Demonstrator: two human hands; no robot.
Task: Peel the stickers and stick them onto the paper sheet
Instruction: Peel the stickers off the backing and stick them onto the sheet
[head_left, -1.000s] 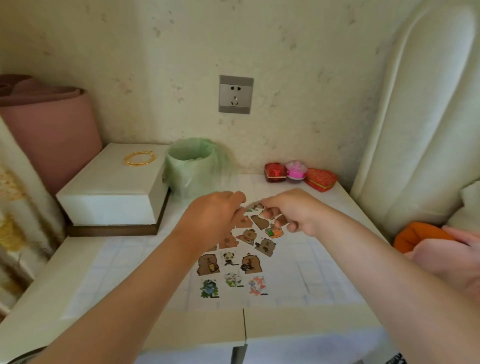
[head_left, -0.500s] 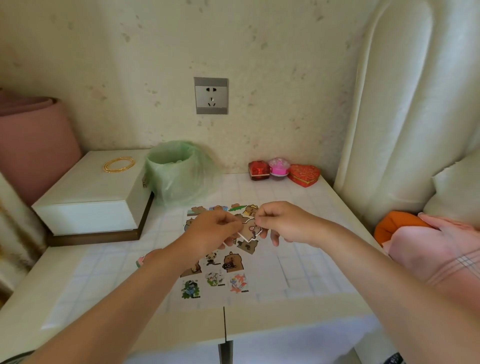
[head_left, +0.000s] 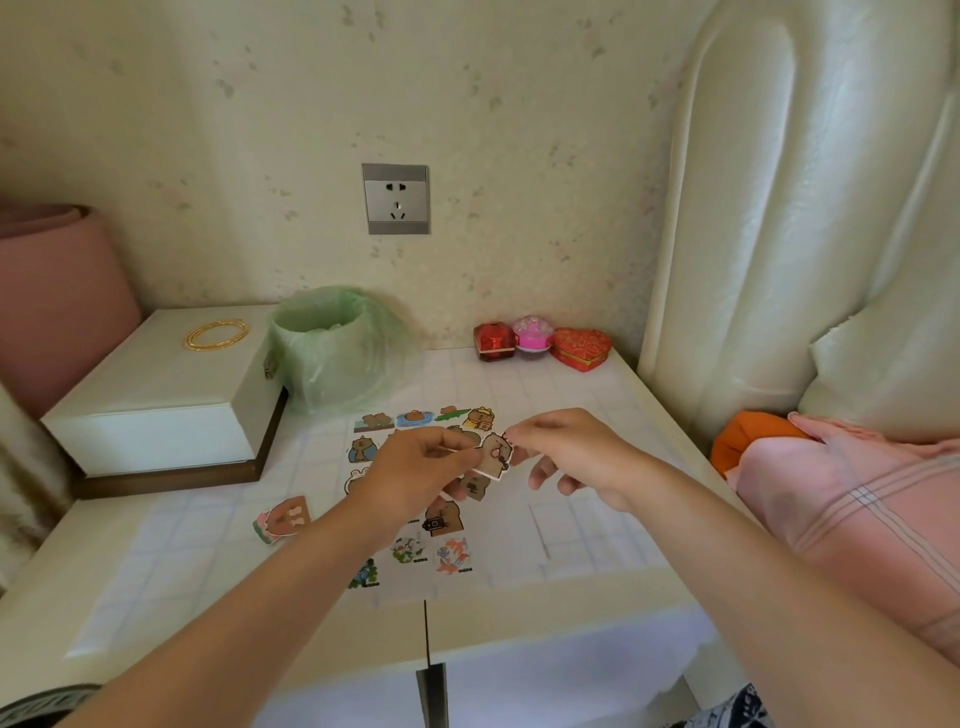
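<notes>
Hands have drawn slightly apart, sticker (head_left: 496, 453) raised between them.
Left hand (head_left: 421, 467) pinches its backing, right hand (head_left: 566, 449) fingertips nip the top edge to peel, above the paper sheet (head_left: 582, 525).

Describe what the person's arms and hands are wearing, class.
Nothing shows on them. The left hand and right hand are bare, with no gloves, rings or watch in view. Both forearms are bare too; no sleeve reaches into view.
</notes>
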